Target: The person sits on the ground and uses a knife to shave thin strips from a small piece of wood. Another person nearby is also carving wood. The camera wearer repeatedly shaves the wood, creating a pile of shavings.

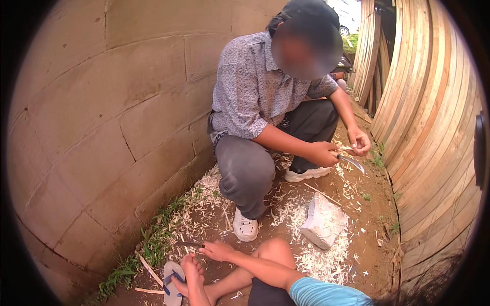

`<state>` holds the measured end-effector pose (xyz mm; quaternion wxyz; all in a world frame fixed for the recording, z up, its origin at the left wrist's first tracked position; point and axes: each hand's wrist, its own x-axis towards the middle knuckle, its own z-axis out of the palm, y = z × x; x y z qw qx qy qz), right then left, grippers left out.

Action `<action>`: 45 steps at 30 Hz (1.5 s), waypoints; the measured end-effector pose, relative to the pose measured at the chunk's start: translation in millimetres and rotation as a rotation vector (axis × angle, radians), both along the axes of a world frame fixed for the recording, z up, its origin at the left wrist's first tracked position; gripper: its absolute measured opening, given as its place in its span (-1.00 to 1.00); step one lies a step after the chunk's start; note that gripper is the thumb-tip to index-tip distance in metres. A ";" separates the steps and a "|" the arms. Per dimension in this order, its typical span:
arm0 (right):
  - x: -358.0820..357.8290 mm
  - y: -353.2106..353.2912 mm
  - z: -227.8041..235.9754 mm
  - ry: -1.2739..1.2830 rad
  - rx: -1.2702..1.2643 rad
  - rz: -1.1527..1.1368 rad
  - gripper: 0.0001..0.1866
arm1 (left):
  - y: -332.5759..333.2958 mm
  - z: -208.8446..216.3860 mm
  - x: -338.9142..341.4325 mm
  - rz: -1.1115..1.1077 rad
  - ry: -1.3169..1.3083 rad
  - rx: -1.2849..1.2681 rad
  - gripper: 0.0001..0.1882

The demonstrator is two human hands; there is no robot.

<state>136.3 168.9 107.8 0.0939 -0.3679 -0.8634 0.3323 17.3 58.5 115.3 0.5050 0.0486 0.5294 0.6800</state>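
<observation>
My right hand (218,251) is closed around the handle of a small knife (187,244). Its dark blade points left, above my other hand. My left hand (192,269) is curled, gripping a thin wooden stick (185,249) whose pale tip shows beside the blade. The rest of the stick is hidden by my fingers. Both hands are low in the picture, over my bent leg and close to my foot in a grey flip-flop (172,270) with blue straps.
Facing me, a person (250,86) squats with a curved knife (352,163) and a small wood piece (347,148). A pale stone block (321,222) stands among wood shavings (293,211). A block wall (102,117) runs along the left, stacked planks (434,102) along the right.
</observation>
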 end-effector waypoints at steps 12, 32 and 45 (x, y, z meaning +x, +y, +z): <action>19.7 -10.6 25.9 0.008 0.028 0.194 -0.50 | -1.9 -3.8 0.8 0.021 0.019 -0.081 -0.84; 33.4 -8.7 23.3 -0.062 0.093 0.044 -0.52 | -2.1 -11.4 6.7 -0.082 0.053 -0.101 -0.85; 25.3 -4.2 28.3 0.028 0.072 -0.026 -0.52 | 3.7 2.8 18.5 -0.037 0.333 -0.047 -0.83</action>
